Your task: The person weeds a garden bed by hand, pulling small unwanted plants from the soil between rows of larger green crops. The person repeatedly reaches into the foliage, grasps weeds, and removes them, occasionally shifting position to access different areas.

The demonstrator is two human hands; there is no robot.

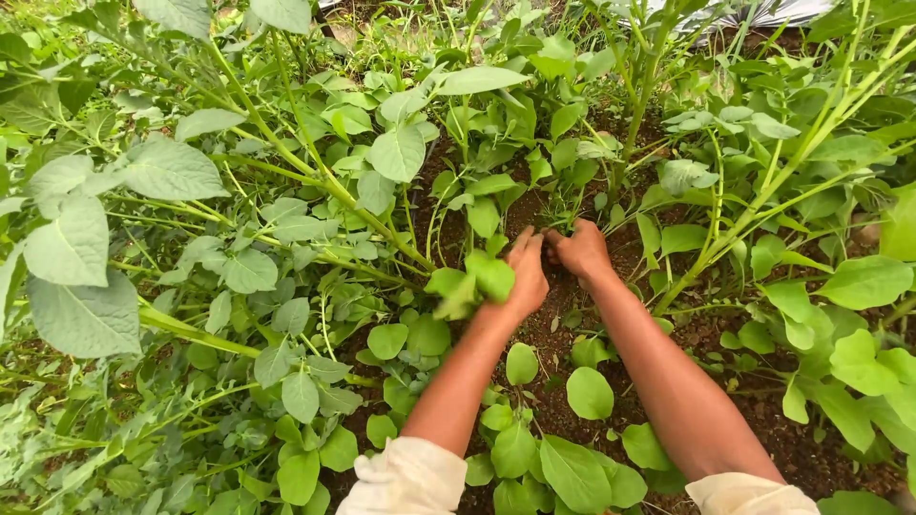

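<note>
Head view shows leafy plants (239,238) crowding dark soil (763,420), so both arms reach low between the stems. Left hand (523,277) has its fingers closed around a bunch of leaves (472,281), lifted just above the ground. Right hand (580,250) sits beside it, fingers curled down at the soil; whether they pinch anything I cannot tell.

I see my left hand (523,277) closed around a bunch of small green leaves (472,283), low among broad-leaved green plants (172,172). My right hand (580,250) sits just beside it to the right, fingers curled down at the dark brown soil (801,448). Cream fabric sleeves (405,477) show at the near edge.
</note>
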